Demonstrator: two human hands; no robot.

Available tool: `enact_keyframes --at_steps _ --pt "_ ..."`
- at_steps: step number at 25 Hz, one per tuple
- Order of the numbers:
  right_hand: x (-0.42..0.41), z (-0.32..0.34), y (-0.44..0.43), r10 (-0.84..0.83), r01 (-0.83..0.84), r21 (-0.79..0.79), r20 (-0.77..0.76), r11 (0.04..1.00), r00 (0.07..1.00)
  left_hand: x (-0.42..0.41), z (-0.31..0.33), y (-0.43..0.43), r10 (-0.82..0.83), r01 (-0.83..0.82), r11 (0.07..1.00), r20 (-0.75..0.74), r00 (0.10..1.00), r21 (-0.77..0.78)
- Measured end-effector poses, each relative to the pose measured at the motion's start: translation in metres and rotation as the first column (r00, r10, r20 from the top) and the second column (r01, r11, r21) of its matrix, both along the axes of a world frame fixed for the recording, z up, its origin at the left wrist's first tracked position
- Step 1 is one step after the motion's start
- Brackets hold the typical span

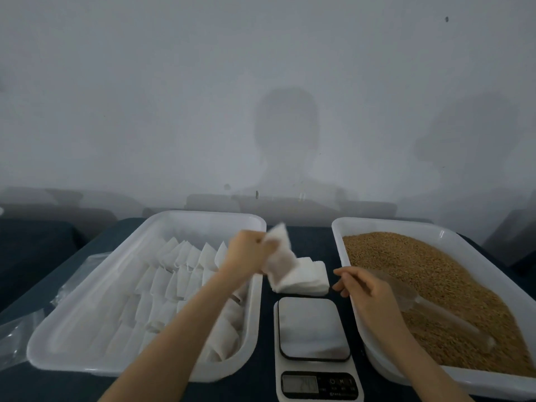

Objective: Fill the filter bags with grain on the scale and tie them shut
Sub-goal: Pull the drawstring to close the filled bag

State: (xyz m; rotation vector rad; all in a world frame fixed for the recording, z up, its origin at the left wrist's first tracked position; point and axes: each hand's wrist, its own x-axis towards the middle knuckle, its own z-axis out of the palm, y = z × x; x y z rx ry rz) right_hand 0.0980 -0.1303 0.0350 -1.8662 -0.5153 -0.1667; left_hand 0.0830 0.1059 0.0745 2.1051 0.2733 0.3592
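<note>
Filter bag (280,256) between curled left fingers (264,247)

I log the white rectangular plastic tray (203,216), left: glossy, smooth. Square steel scale plate (313,326), lower centre: satin sheen. White filter bags (304,277): matt, papery. Tan grain (435,271): rough. Dark blue tablecloth (34,250): matt.

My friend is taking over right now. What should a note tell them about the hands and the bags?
Left hand: grips one filter bag, raised above the stack of flat bags.
Right hand: fingers relaxed, holds nothing, beside a clear scoop lying on the grain.
Scale: nothing on it.
Done: rows of bags lie in the left tray; whether they are filled is unclear.
Left: fill the held bag on the scale, tie it.
</note>
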Motion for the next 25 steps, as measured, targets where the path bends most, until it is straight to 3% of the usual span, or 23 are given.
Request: enact_keyframes --at_steps 3,5,10,14,15,17,21,23,25 --pt "0.001 -0.002 0.002 -0.014 0.014 0.012 -0.017 1.0 1.0 0.019 0.016 0.047 0.315 -0.309 0.946 0.056 0.947 -0.096" --pt "0.003 -0.002 0.001 -0.028 0.028 0.022 -0.02 0.999 0.999 0.036 0.006 0.067 0.403 -0.397 0.906 0.012 0.915 -0.144" --pt "0.007 -0.007 0.001 -0.033 0.034 0.023 -0.019 0.999 0.999 0.068 -0.057 0.082 0.351 -0.404 0.903 -0.295 0.889 -0.144" --pt "0.008 -0.008 0.002 -0.038 0.038 0.025 -0.007 0.999 0.999 0.075 -0.072 0.081 0.242 -0.338 0.912 -0.362 0.9 -0.232" --pt "0.009 -0.008 0.002 -0.038 0.038 0.024 0.001 0.999 0.999 0.075 -0.071 0.083 0.266 -0.343 0.925 -0.363 0.893 -0.165" --pt "0.008 -0.007 0.002 -0.033 0.033 0.026 0.009 0.999 0.999 0.072 -0.066 0.089 0.35 -0.325 0.937 -0.361 0.864 0.131" --pt "0.007 -0.006 0.001 -0.05 0.05 0.04 0.019 0.998 0.999 0.061 -0.036 0.083 0.439 -0.273 0.784 -0.187 0.879 0.557" --pt "0.008 -0.006 0.0 -0.086 0.084 0.049 0.025 0.995 0.996 0.063 -0.013 0.059 0.342 -0.238 0.691 -0.018 0.94 0.683" --pt "0.009 -0.007 -0.002 -0.135 0.133 0.073 0.017 0.988 0.991 0.068 0.004 0.021 0.113 -0.098 0.61 0.036 0.993 0.786"
